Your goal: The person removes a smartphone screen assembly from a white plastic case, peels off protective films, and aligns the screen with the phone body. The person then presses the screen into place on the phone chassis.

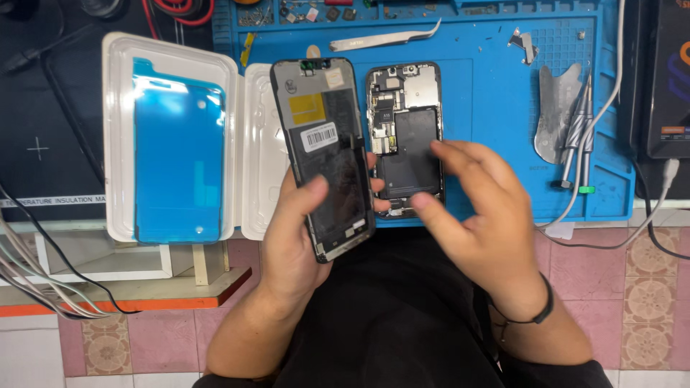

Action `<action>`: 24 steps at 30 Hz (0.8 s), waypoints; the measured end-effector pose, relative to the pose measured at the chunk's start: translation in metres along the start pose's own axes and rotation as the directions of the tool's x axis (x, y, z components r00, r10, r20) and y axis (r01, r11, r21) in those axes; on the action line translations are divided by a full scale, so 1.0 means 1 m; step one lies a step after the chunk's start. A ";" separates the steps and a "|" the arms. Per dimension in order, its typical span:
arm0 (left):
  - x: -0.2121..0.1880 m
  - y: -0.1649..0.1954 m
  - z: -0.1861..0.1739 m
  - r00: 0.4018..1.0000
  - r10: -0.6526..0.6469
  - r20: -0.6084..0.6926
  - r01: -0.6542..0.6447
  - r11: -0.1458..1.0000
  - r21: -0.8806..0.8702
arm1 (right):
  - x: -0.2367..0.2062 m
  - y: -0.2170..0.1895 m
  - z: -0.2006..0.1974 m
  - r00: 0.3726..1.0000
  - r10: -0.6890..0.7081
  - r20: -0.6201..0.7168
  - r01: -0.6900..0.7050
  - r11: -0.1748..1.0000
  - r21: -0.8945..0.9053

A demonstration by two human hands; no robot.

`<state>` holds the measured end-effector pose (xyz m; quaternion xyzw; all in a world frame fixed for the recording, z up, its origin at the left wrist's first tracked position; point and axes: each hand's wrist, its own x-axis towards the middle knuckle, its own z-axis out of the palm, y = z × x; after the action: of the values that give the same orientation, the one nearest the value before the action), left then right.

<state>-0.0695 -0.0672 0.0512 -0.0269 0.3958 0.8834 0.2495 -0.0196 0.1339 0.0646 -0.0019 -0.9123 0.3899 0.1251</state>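
The left hand (295, 237) grips the detached phone screen (325, 154) from beneath, thumb across its glass, fingers mostly hidden; the right hand (478, 215), fingers spread open, hovers at three o'clock, covering the opened phone's (404, 122) lower corner.

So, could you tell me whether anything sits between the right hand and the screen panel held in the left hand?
Nothing visible does. The right hand hovers open just right of the screen panel, which the left hand grips at its lower half. Only open air lies between them; the opened phone body lies behind on the blue mat.
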 end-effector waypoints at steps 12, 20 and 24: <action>-0.003 0.004 -0.025 0.999 0.011 -0.042 -0.008 0.998 0.067 | 0.000 0.004 0.051 0.996 -0.087 -0.035 0.064 0.901 -0.428; 0.007 0.003 -0.020 0.998 -0.054 0.032 0.045 0.971 0.235 | 0.001 0.006 0.052 0.992 -0.079 -0.098 0.035 0.921 -0.389; 0.017 -0.007 -0.011 0.996 -0.084 0.031 0.073 0.961 0.268 | 0.000 0.015 0.045 0.991 -0.049 -0.121 -0.007 0.907 -0.420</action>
<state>-0.0826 -0.0641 0.0349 0.0100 0.5042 0.8120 0.2940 -0.0314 0.1121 0.0242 -0.0441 -0.9647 0.1822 0.1848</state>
